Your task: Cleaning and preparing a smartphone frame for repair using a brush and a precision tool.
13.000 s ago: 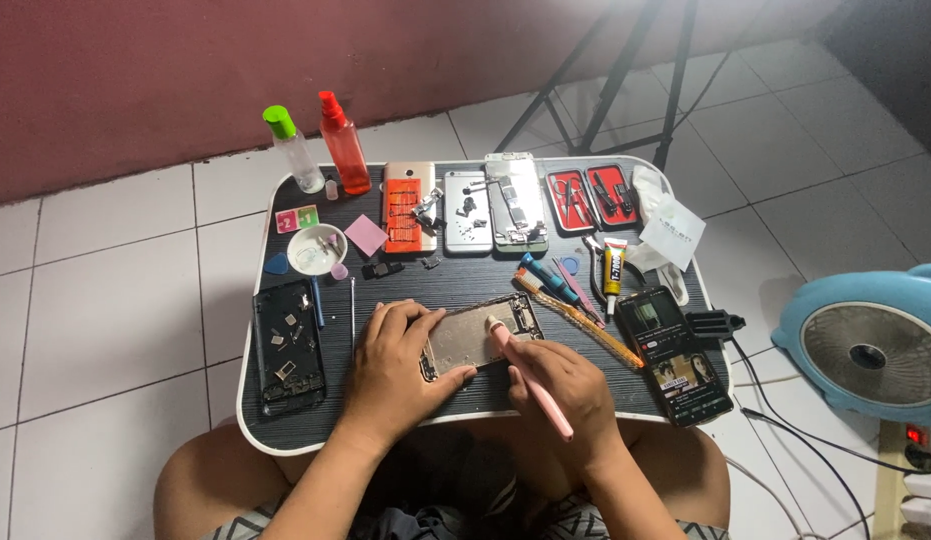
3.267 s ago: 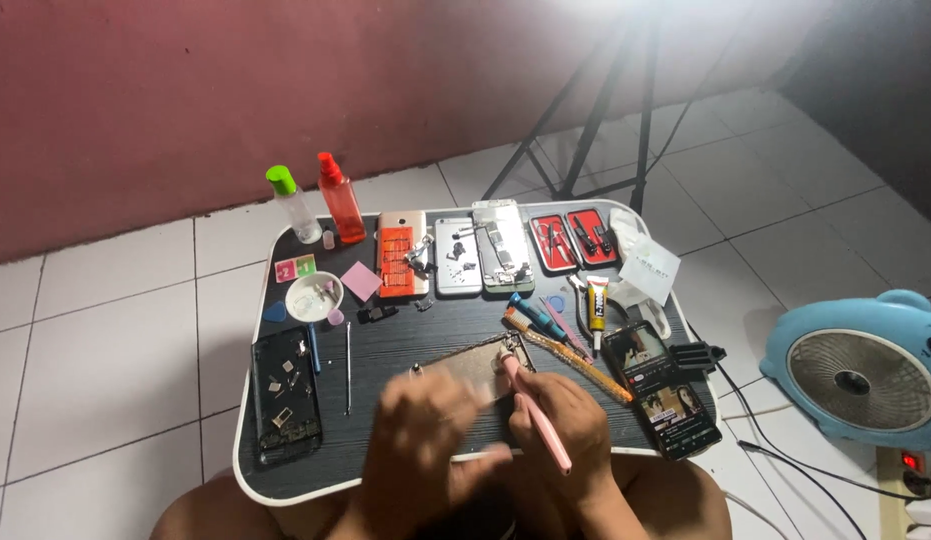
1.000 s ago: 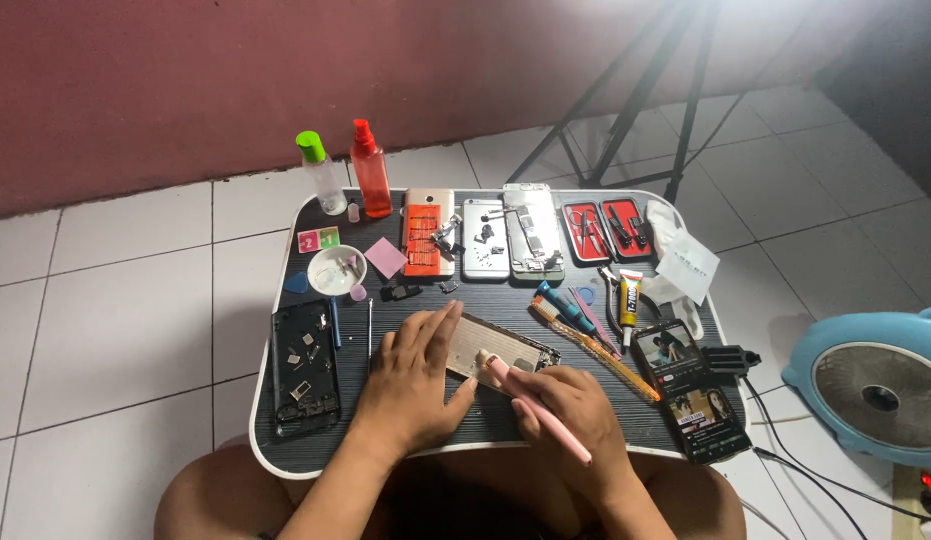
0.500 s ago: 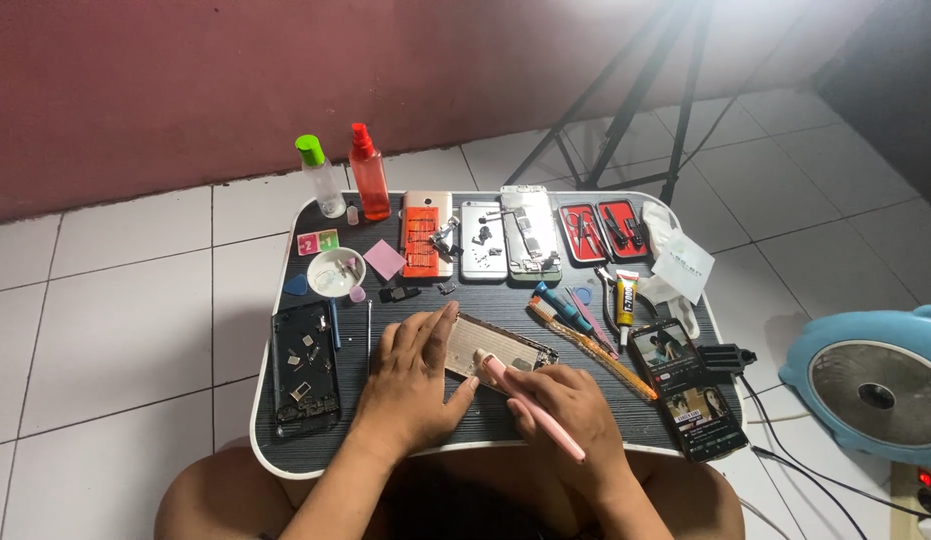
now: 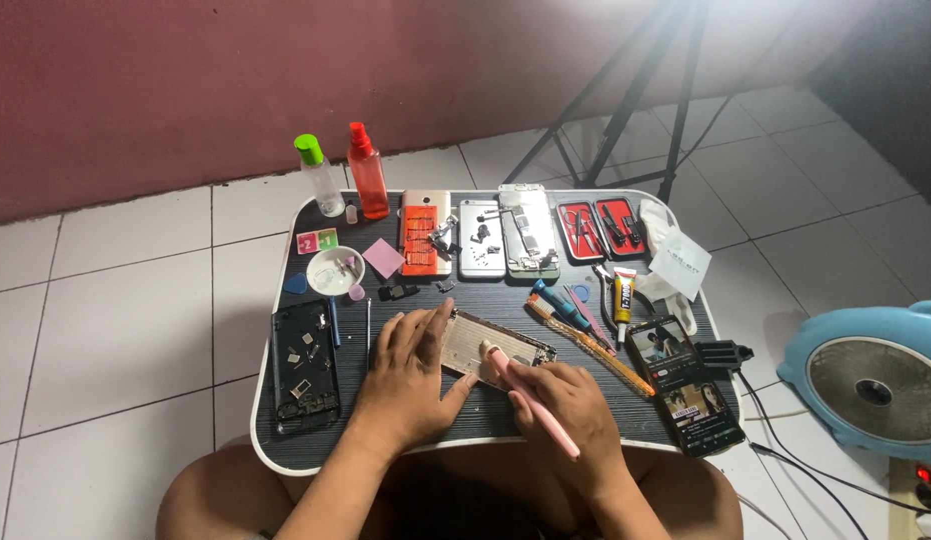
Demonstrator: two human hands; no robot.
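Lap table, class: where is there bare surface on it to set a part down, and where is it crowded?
Bare: the strip between the black phone frame and left hand, and the near edge right of the right hand. Crowded: the far row, bottles to tool cases.

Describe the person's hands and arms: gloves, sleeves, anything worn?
Both are bare. The left hand and right hand have no gloves, and no rings, watch or wrist strap show. The forearms are uncovered as far as the picture's lower edge, with no sleeve in sight. Fingernails are short and plain. No cables or markings on either arm.
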